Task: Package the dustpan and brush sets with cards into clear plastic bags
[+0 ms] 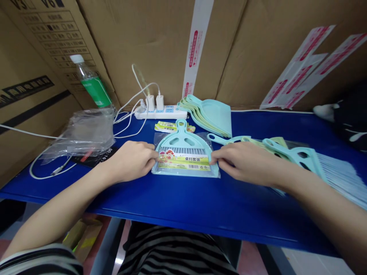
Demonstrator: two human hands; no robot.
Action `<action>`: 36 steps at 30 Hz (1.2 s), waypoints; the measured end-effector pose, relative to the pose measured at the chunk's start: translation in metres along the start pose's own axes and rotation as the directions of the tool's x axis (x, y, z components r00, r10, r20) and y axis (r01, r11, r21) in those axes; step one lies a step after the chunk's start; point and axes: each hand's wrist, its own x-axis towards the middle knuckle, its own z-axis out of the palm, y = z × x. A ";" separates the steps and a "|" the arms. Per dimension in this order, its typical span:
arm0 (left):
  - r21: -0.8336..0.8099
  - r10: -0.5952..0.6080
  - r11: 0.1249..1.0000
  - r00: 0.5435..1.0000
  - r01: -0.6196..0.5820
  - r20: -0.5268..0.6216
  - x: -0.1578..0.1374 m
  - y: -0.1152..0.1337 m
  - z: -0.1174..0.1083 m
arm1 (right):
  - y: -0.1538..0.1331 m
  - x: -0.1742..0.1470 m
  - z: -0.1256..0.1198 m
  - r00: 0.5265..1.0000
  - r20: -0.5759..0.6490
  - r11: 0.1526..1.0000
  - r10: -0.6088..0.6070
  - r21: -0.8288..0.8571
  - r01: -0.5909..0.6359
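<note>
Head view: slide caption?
Left hand and right hand hold opposite sides of a bagged dustpan-and-brush set on a blue table.

Blue table (183, 202): bagged dustpan set (185, 151), stacked dustpans (213, 114), power strip (162, 114) (white).

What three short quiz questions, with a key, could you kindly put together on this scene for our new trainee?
1. Open question: what do the left hand and the right hand both touch?
2. True or false: in the picture, the power strip lies to the left of the stack of dustpans.
3. Multiple choice: the bottle has a cap that is A) red; B) white; C) black.

Key:
1. The bagged dustpan set, with one hand at each side.
2. True.
3. B.
</note>
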 end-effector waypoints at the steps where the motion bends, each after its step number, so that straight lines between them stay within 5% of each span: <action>1: -0.014 0.004 1.000 1.000 -0.004 -0.009 0.000 0.000 0.001 | -0.002 0.001 0.000 1.000 0.005 1.000 0.001 -0.002 -0.001; 7: 0.013 -0.008 1.000 0.998 0.009 -0.060 0.004 0.004 0.009 | -0.009 0.005 0.003 1.000 -0.009 0.999 0.024 0.042 -0.024; 16: 0.088 -0.137 0.988 0.989 0.131 0.063 0.012 0.013 0.012 | -0.017 0.008 0.010 0.985 -0.007 0.984 0.172 -0.038 -0.172; 25: 0.114 -0.254 0.965 0.951 0.237 0.173 0.014 0.016 0.010 | -0.016 0.011 0.015 0.955 0.032 0.942 0.294 0.157 -0.295; 36: 0.104 -0.244 0.968 0.951 0.228 0.192 0.015 0.013 0.008 | -0.012 0.014 0.020 0.962 -0.050 0.888 0.269 0.400 -0.227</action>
